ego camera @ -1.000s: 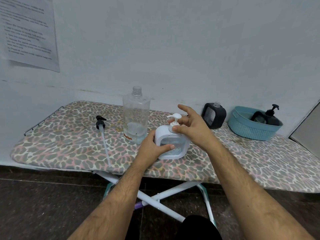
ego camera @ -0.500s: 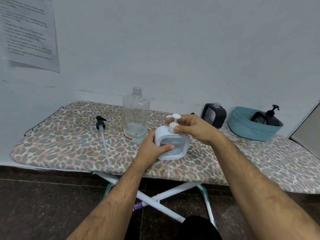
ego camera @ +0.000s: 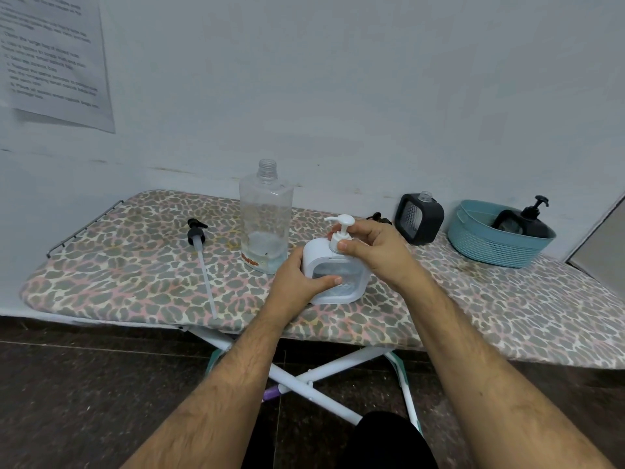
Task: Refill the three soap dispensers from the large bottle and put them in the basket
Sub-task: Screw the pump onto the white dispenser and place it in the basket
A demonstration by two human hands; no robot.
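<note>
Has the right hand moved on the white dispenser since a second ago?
Yes. The right hand has dropped and turned at the pump collar of the white dispenser; its fingers, earlier splayed toward the black dispenser, now curl around the collar.

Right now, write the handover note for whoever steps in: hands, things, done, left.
Left hand grips the white dispenser on the board; right hand pinches its pump collar.
Large bottle stands open behind it, nearly empty; its long pump lies to the left.
Done: one black dispenser in the basket.
Left: seat the white pump and basket it; the other black dispenser, uncapped beside the basket, needs its pump.
</note>
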